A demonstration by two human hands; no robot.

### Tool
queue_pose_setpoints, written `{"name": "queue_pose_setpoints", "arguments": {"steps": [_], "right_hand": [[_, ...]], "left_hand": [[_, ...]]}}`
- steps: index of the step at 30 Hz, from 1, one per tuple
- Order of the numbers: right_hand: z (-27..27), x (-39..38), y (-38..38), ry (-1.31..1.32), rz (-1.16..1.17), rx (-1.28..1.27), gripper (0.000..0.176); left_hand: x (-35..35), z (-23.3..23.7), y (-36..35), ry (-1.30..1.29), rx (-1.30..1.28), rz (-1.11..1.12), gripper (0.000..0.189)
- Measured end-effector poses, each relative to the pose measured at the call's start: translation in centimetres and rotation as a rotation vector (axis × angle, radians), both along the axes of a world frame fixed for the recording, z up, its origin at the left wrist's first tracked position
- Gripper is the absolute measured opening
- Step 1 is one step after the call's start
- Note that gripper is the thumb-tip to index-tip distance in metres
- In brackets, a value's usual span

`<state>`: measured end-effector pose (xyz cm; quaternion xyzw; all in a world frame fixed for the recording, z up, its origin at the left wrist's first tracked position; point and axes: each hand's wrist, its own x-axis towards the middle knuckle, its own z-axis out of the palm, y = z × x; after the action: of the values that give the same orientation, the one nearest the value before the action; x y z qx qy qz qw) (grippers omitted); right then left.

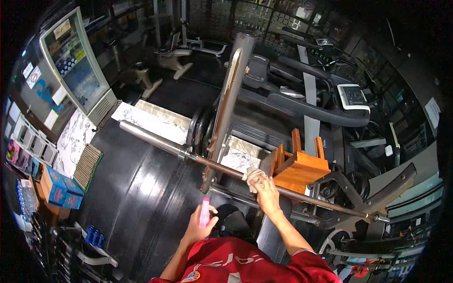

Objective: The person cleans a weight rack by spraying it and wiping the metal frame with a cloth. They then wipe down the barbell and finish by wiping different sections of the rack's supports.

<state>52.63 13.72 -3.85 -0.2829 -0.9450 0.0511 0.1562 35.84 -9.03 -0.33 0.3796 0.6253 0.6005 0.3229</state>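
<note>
My right hand [266,192] presses a pale cloth [252,175] against the dark shaft of a barbell [222,167] that rests across a rack. The cloth is bunched around the bar just left of my fingers. Nearer to my body, my left hand [198,227] grips a slim pink bottle [204,213] held upright. The barbell's shiny sleeve [151,137] sticks out to the left, with black weight plates [200,126] hanging behind it on the rack post [226,111].
A wooden stool [302,167] stands just behind the bar on the right. A glass-door fridge [78,66] is at the far left, blue boxes [61,188] and dumbbells [92,235] low on the left. Treadmills [311,94] fill the back right.
</note>
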Motion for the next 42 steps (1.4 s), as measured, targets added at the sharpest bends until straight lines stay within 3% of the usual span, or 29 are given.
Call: {"name": "queue_pose_setpoints", "arguments": {"steps": [4,11,14,16,20,23,28,30,32,34,36,39,42], "right_hand": [[1.4,-2.3,-1.5,0.107,-0.166,-0.144,0.052],[-1.5,-10.9,-3.8,0.154,-0.041,-0.020,0.048],[-2.1,-9.4,-3.4,0.132,0.048,0.094,0.047],[-2.1,-6.9,-3.0,0.115,0.057,0.063,0.042],[-1.9,-0.1,-2.1,0.056,-0.143,0.097,0.038],[-0.6,3.7,-2.6,0.042,-0.292,0.116,0.037],[-0.7,6.8,-4.3,0.078,-0.519,0.033,0.047],[-0.7,7.3,-5.4,0.271,-0.675,-0.135,0.050],[-2.3,8.4,-5.9,0.379,-0.673,-0.165,0.051],[-3.3,9.5,-6.6,0.597,-0.703,-0.269,0.049],[-4.2,10.7,-7.2,0.656,-0.701,-0.285,0.043],[-6.5,12.6,-7.8,1.094,-0.808,-0.437,0.031],[-5.4,13.6,-9.0,1.212,-0.903,-0.500,0.032]], "left_hand": [[-0.3,0.3,0.1,-0.007,0.086,-0.075,0.021],[0.4,-0.3,0.4,-0.069,0.032,-0.146,0.022],[0.9,-0.9,1.1,-0.024,0.145,-0.075,0.021],[0.6,-1.1,0.7,-0.120,0.006,-0.143,0.021],[0.4,-1.9,1.4,-0.055,0.059,-0.157,0.020],[0.6,-2.7,2.3,-0.091,-0.081,-0.160,0.019],[1.9,-1.8,4.2,0.015,-0.125,-0.256,0.025],[2.5,-2.4,4.9,0.025,-0.133,-0.268,0.027],[3.0,-2.8,5.6,0.017,-0.188,-0.304,0.027],[3.6,-2.7,6.2,0.016,-0.179,-0.335,0.026],[4.1,-2.5,6.9,0.009,-0.165,-0.366,0.024],[5.0,-2.6,8.2,-0.023,-0.281,-0.482,0.022],[6.3,-3.0,9.4,-0.050,-0.229,-0.516,0.021]]}}
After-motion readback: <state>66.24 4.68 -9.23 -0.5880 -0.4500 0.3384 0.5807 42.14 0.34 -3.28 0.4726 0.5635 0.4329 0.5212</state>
